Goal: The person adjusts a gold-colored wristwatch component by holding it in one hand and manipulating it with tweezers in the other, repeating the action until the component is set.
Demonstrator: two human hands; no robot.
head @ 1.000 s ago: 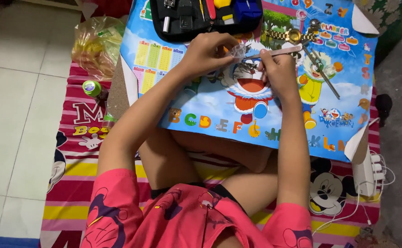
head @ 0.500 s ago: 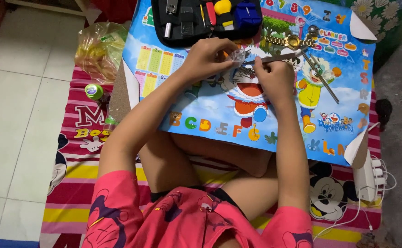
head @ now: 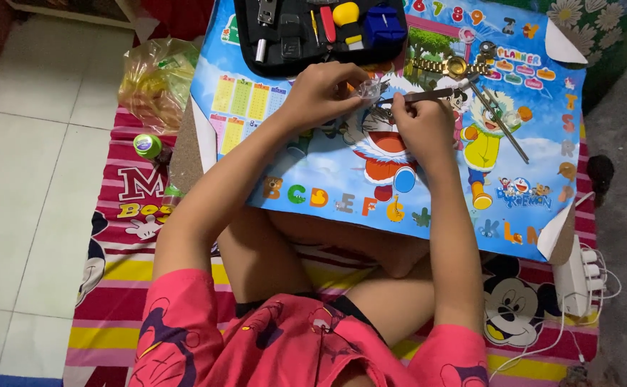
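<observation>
Both hands pinch tight: left hand (head: 322, 92) on a blurry clear piece (head: 369, 89), right hand (head: 419, 123) on tweezers (head: 428, 94).

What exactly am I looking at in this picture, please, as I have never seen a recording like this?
A camera worn on a person's head looks down at their own two bare hands; there is no machine. They sit cross-legged behind a low board with a cartoon poster. The left hand pinches a small clear piece; the right hand holds a thin metal tool to it. On the poster lie a black tool case, a gold watch and long tweezers.
</observation>
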